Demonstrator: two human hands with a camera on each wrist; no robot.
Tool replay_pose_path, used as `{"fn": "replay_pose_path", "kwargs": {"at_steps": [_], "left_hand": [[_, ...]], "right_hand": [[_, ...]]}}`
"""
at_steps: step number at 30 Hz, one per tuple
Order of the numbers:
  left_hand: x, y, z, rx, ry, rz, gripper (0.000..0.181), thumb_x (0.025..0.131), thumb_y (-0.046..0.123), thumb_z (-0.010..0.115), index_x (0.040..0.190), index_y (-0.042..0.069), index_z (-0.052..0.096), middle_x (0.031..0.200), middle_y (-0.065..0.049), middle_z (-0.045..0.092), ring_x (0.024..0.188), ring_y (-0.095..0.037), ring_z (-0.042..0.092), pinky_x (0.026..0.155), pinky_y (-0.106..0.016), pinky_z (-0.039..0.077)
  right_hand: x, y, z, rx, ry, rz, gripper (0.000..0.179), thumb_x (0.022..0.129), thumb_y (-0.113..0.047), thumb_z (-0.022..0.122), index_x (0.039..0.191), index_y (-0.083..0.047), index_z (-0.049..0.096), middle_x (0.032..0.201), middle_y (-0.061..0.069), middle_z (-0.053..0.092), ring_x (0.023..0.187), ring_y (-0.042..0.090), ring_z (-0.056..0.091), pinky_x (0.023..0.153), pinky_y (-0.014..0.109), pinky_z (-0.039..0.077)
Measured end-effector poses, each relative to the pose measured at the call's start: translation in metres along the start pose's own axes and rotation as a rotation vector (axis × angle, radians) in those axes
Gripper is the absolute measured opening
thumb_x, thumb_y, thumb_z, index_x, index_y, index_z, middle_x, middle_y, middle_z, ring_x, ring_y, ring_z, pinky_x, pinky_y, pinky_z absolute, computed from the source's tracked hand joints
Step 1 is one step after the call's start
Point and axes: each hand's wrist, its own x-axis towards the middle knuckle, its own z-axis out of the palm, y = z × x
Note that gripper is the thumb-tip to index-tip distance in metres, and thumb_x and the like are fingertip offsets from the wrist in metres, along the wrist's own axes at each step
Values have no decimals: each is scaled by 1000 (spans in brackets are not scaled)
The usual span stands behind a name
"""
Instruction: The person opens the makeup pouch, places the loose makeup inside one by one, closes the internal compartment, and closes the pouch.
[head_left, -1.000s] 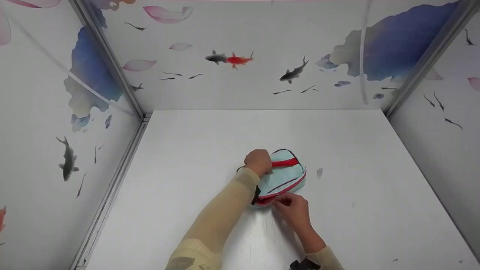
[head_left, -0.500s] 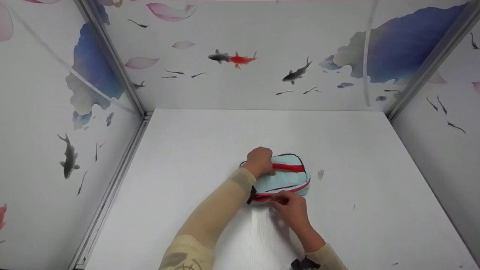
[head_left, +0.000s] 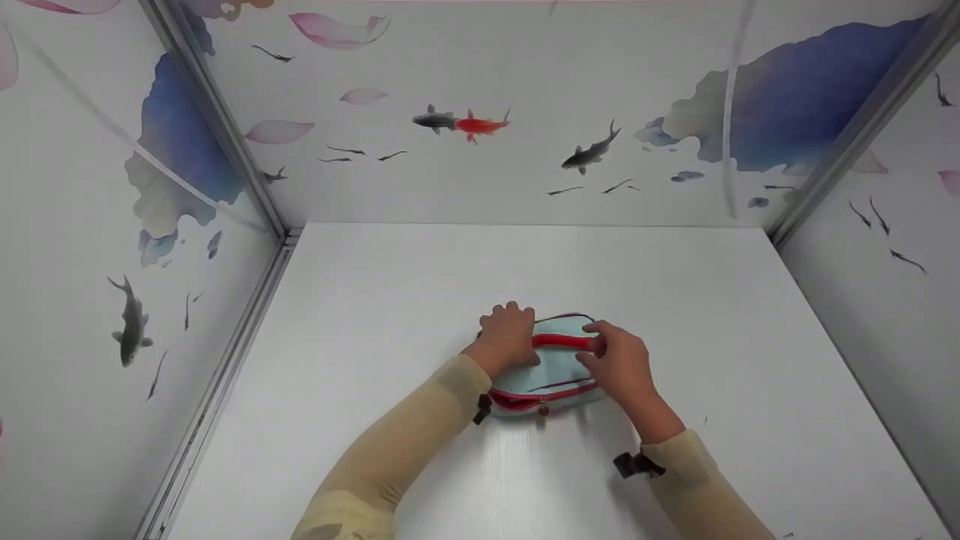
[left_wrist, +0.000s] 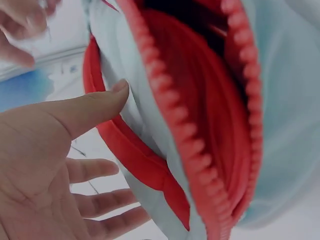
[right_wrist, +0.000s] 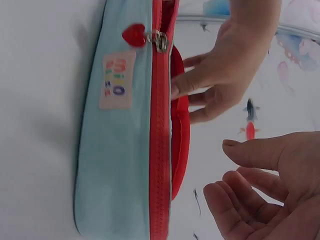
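A light blue zip bag (head_left: 555,365) with a red strap handle (head_left: 561,341) lies on the white table. Its red zipper is partly undone at the left end, and red lining (left_wrist: 195,95) shows through the gap in the left wrist view. A red heart charm (right_wrist: 134,36) hangs from the zipper slider. My left hand (head_left: 510,337) is over the bag's left end, fingers spread, its thumb (left_wrist: 102,102) lying across the handle side. Over the right end of the handle hovers my right hand (head_left: 622,364), fingers loosely bent and apart from the bag in the right wrist view.
White walls printed with fish (head_left: 480,124), petals and blue shapes enclose the table (head_left: 390,285) at the back and sides. Metal rails (head_left: 217,112) run along the corners. A black strap (head_left: 637,465) sits on the right wrist.
My right hand has left the zipper at the front edge and moved up and right, over the bag's right end. My left hand has loosened from the handle, its fingers now spread.
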Motion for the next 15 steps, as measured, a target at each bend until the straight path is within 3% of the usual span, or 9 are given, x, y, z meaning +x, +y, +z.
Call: {"fn": "replay_pose_path", "kwargs": {"at_steps": [4,8,15], "left_hand": [[-10,-1,5,18,27,56,62,90,39,83,142,13,60,132,-10,62,120,-30,57,100,-55,53],[-23,1,13,38,71,87,64,92,42,82,145,15,59,135,-9,63,119,-27,58,101,-51,55],[-58,8,22,-43,135,25,58,94,41,80,143,16,62,133,-9,65,119,-26,59,100,-47,56]], "right_hand": [[24,3,0,8,-41,-44,43,91,-11,83,133,-7,71,116,18,75,105,35,70,94,51,60],[41,6,3,-15,-116,-41,47,93,-14,82,137,-8,70,136,20,70,128,41,65,108,57,53],[59,5,9,-135,-262,-36,77,91,-19,85,158,-10,50,155,22,56,147,44,50,120,59,41]]}}
